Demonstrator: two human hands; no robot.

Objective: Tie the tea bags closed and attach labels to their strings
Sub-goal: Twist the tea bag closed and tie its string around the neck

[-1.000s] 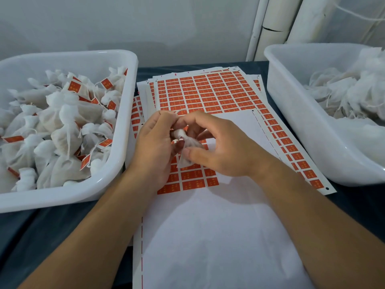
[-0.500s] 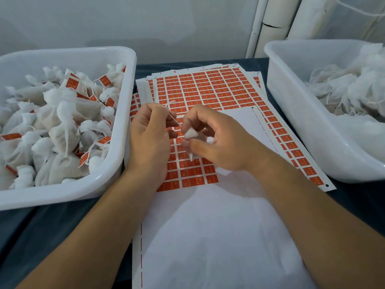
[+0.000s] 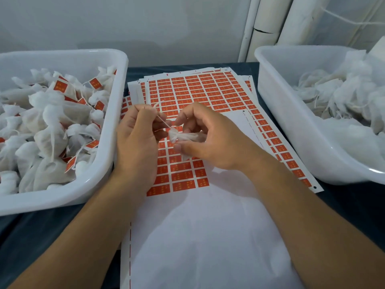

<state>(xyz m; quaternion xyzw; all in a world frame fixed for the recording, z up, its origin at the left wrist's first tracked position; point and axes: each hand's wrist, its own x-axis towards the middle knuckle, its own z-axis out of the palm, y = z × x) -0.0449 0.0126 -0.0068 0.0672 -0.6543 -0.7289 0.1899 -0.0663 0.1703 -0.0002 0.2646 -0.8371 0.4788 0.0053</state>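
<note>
A small white tea bag [image 3: 183, 137] lies sideways in my right hand [image 3: 208, 140], whose fingers and thumb curl round it. Its gathered neck points left. A thin white string [image 3: 163, 122] runs taut from the neck up to my left hand [image 3: 137, 140], which pinches it between thumb and fingers; the loose end sticks up above the thumb. Both hands hover over a sheet of red labels [image 3: 183, 180] partly peeled to bare white backing [image 3: 198, 236].
A white tub [image 3: 116, 126] on the left holds several tied tea bags with red labels [image 3: 60, 86]. A white tub [image 3: 277, 113] on the right holds a heap of unlabelled white bags [image 3: 341, 94]. More label sheets [image 3: 204, 88] lie stacked behind my hands on the dark table.
The hands have drawn slightly apart, pulling the string taut. The bag has turned in my right hand so more of its body shows.
</note>
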